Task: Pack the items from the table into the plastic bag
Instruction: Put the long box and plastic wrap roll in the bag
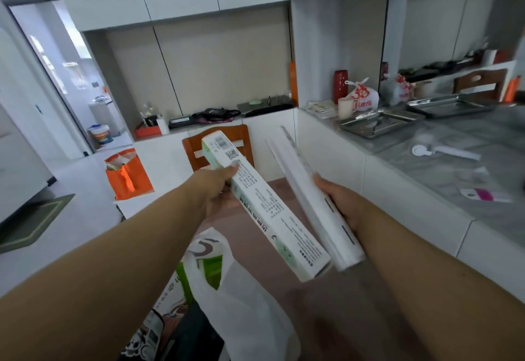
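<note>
The grey marble table [443,173] fills the frame from two to four o'clock, carrying steel trays [380,122], a white tool [443,152] and a pink-and-white item [483,195], while the white plastic bag [250,298] gapes at six o'clock below both arms. Near the centre, the left hand [218,187] grasps a long white-and-green box [267,207] around its upper part, the box slanting from eleven towards five o'clock. Just beside it at three o'clock, the right hand [343,204] grasps a white roll [315,204] lying almost parallel.
</note>
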